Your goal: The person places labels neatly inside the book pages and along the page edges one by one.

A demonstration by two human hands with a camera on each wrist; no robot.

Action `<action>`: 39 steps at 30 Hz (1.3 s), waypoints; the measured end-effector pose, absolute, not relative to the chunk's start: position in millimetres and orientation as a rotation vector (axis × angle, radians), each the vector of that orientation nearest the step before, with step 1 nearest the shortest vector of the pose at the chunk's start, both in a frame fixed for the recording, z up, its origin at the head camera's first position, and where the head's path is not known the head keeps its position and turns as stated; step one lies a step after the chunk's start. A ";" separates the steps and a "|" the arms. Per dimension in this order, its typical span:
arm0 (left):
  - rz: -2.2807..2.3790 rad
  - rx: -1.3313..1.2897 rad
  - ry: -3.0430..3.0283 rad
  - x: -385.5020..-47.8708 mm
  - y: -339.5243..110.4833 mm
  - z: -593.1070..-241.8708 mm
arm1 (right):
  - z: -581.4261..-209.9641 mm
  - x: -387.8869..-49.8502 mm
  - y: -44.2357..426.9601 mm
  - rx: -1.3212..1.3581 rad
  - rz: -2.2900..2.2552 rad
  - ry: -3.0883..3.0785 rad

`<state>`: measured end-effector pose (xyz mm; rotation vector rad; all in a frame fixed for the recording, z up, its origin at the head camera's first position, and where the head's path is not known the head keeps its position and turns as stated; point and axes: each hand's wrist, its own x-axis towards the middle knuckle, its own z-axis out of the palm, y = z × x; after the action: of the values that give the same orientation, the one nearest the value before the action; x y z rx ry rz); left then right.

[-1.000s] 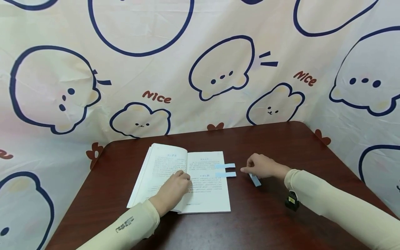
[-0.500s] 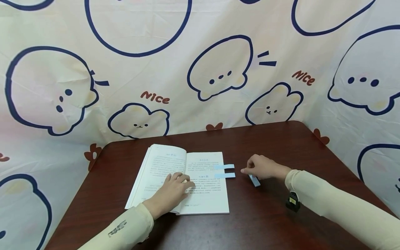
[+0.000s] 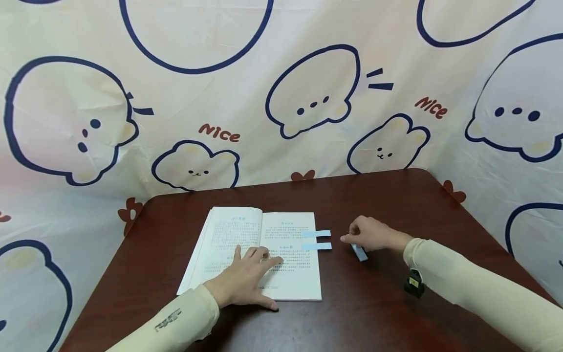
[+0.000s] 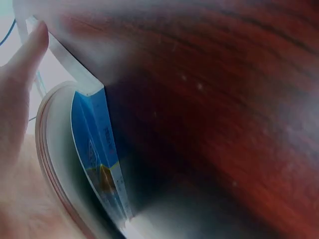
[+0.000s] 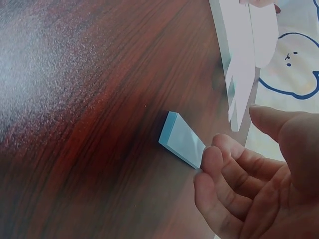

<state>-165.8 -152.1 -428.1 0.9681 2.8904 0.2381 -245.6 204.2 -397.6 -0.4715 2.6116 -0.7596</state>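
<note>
A thick book (image 3: 290,283) lies spread on the table, its blue cover edge (image 4: 102,129) showing in the left wrist view. My left hand (image 3: 244,276) rests across the lower middle of the pages, fingers spread and thumb stretched towards the bottom edge. Two light blue sticky notes (image 3: 323,246) stick out from the right page. To the right of the book, my right hand (image 3: 369,233) is at a small pad of blue sticky notes (image 5: 183,142). Its fingertips touch or nearly touch the pad's end; the fingers curl loosely and the thumb stands apart.
The dark brown wooden table (image 3: 334,318) carries everything. A pale curtain (image 3: 246,98) with cartoon drawings hangs behind and along both sides. A small black device (image 3: 413,283) sits under the right sleeve.
My left hand has spread its fingers and moved its thumb out to the book's lower edge. The left pages lie flatter. My right hand has hardly moved.
</note>
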 end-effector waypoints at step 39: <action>0.864 0.699 3.055 -161.7 -151.4 -427.5 | -394.7 -247.6 206.3 -0.452 -0.767 2.621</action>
<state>-161.7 -151.4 -427.5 0.6993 3.0545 0.8644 -247.6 206.3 -394.7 -0.4520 2.6211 -0.7666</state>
